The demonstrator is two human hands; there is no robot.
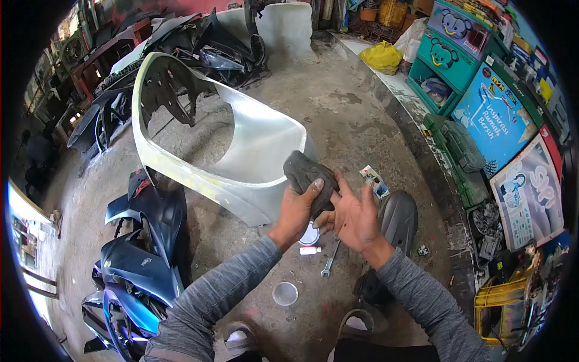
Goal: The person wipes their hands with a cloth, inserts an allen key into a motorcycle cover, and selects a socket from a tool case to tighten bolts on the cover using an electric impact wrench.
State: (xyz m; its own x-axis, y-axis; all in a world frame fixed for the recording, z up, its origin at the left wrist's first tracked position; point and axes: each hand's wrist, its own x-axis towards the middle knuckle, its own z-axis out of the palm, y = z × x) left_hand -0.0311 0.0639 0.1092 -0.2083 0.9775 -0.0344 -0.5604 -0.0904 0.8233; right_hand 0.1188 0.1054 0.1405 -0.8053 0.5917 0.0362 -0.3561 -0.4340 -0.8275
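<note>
A crumpled dark grey cloth (pixel 310 178) is gripped in my left hand (pixel 295 211), with the thumb pressed on top of it. My right hand (pixel 354 220) is turned palm up with its fingers apart, touching or very near the cloth's right edge. Just beyond the cloth, a large whitish curved panel (pixel 205 175) with a big opening rests on the concrete floor. Below my hands lie a round container with a blue rim (pixel 309 234), a small white and pink bottle (pixel 310 250), a wrench (pixel 330 259) and a clear round lid (pixel 285 294).
Blue and black motorcycle fairings (pixel 142 262) lie at the left. A long dark grey part (pixel 398 223) is right of my right hand. Green drawers (pixel 443 57), a green toolbox (pixel 455 157) and a yellow crate (pixel 500 301) line the right side. Dark parts are piled behind the panel.
</note>
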